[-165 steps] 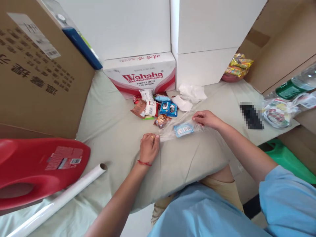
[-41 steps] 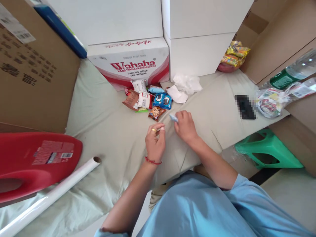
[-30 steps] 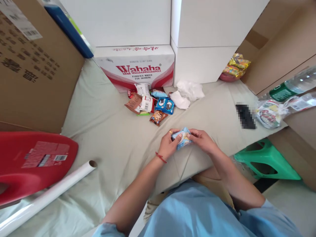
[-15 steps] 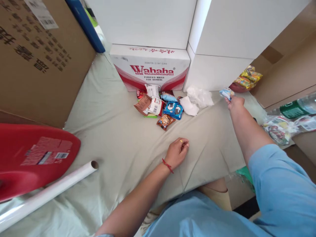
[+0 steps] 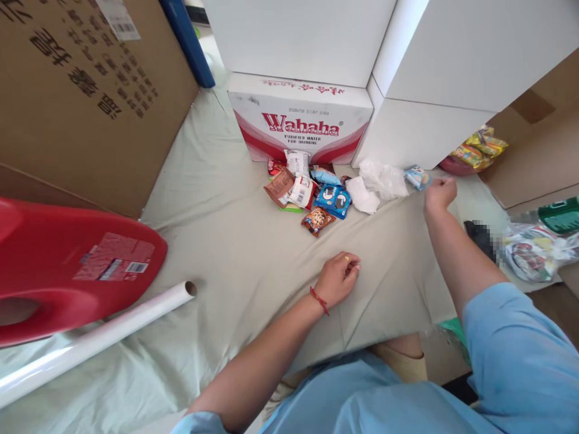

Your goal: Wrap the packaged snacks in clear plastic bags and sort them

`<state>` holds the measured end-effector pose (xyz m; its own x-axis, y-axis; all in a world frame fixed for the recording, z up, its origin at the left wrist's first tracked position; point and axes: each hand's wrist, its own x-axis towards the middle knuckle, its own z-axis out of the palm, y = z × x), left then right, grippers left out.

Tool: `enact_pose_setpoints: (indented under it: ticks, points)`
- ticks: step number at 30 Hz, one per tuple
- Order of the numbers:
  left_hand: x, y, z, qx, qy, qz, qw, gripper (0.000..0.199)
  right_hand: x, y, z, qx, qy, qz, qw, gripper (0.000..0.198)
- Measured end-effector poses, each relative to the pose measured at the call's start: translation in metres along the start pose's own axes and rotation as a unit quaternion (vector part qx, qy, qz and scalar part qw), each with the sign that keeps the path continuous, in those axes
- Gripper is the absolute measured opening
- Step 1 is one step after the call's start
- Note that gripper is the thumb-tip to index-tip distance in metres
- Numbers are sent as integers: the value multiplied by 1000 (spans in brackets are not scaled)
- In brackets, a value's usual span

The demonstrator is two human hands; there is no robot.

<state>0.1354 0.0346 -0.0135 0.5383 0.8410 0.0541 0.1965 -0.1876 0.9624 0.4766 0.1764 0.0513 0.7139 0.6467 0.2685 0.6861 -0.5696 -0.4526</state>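
Observation:
My right hand pinches a small blue-and-white snack packet by its right end, just beside crumpled clear plastic bags. My left hand rests on the cloth with its fingers loosely curled and nothing seen in them. Beyond it lies a pile of packaged snacks: an orange-brown cookie packet, a blue cookie packet, a light blue packet, a brown packet and a red-and-white packet. White paper touches the bags.
A Wahaha water carton stands behind the pile, against white cabinets. Yellow packets fill a reddish bowl at right. A large brown carton, red plastic container and white roll take up the left.
My right hand has drawn the blue-and-white packet leftward, away from the bowl and closer to the plastic bags. The view has swung slightly left; my left hand stays resting on the cloth.

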Motion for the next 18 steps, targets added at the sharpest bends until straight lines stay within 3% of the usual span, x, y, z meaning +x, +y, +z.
enact_pose_setpoints:
  ticks: [2,6,8,11,15,18]
  points:
    - [0,-1,0,-1,1,1,1000,15,-20,-10,-1,40,-1,-65,997,31]
    - [0,-3,0,-14,-1,-5,1000,14,-68,-30,10,145,-104,-196,964,25]
    - [1,-4,0,-26,-7,-11,1000,13,-87,-38,21,160,-143,-243,946,20]
    - [1,-4,-1,-57,-10,-18,998,11,-101,-48,39,137,-183,-317,920,29]
    - [3,-6,-2,-163,-10,-51,985,11,-104,-56,44,112,-167,-312,929,20]
    - [5,-6,-4,-214,-2,-65,975,23,-120,-56,20,206,-117,-289,928,16]
